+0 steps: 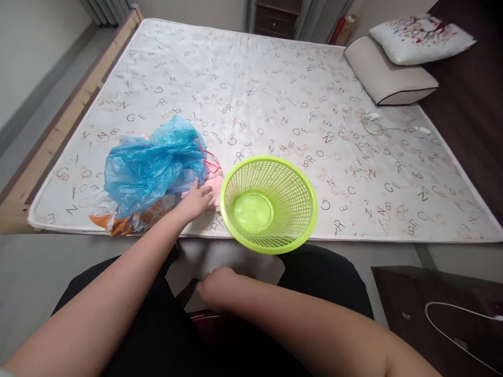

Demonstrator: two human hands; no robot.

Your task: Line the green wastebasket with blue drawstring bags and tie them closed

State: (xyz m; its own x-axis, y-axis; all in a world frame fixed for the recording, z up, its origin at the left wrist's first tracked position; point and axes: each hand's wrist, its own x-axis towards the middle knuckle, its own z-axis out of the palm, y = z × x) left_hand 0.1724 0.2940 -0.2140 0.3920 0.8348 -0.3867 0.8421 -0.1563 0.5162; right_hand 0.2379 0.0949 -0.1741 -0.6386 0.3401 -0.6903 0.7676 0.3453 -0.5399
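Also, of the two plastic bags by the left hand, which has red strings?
The crumpled blue bag, with red strings near the left hand; the orange-printed bag under it shows none.

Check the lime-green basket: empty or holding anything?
The lime-green basket is empty: its round base shows bare, nothing inside.

My left arm reaches forward, the left hand palm down with its fingers spread, while my right forearm crosses low in front of me, the right hand curled loosely just above my lap
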